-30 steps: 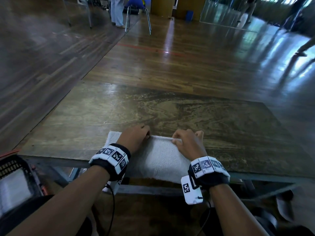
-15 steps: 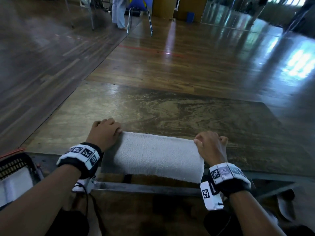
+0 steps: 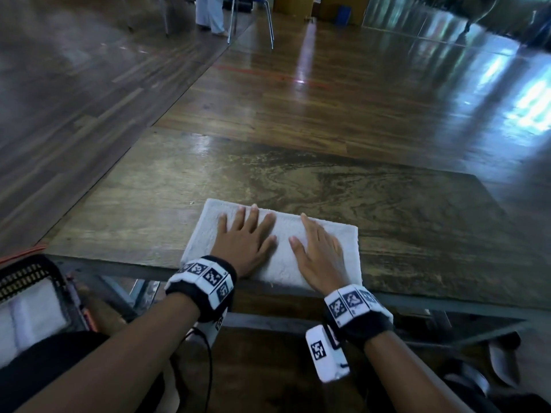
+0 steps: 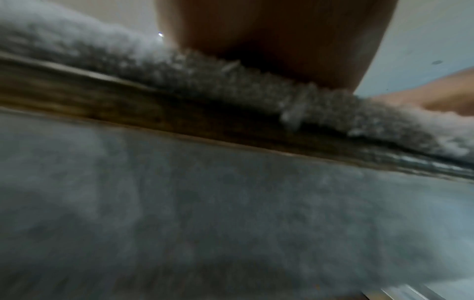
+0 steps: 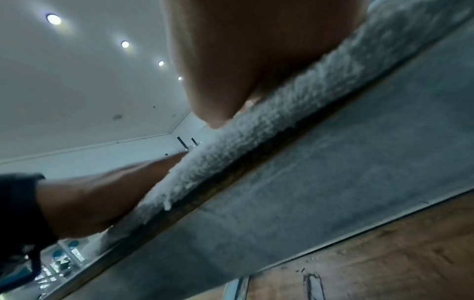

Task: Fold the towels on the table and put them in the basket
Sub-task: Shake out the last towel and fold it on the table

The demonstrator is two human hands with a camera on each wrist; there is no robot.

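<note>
A white towel (image 3: 283,234), folded into a rectangle, lies at the near edge of the wooden table (image 3: 328,186). My left hand (image 3: 244,234) lies flat on its left half with fingers spread and straight. My right hand (image 3: 316,248) lies flat on its right half, fingers straight and pointing away from me. Both wrist views look up from below the table edge: the towel's near edge (image 4: 231,81) sits under my left palm (image 4: 277,36), and the towel's edge (image 5: 269,125) runs under my right palm (image 5: 243,60). A dark basket (image 3: 32,275) stands at the lower left, off the table.
The basket holds folded white towels (image 3: 26,314). The table's metal frame (image 3: 447,305) runs under its near edge. Beyond the table lies a shiny wooden floor with a chair (image 3: 253,19) and a standing person's legs (image 3: 210,13) at the far end.
Both hands gripped the towel's ends half a second ago; now they have let go, moved inward and lie flat on top. The towel is folded narrower and lies fully on the table.
</note>
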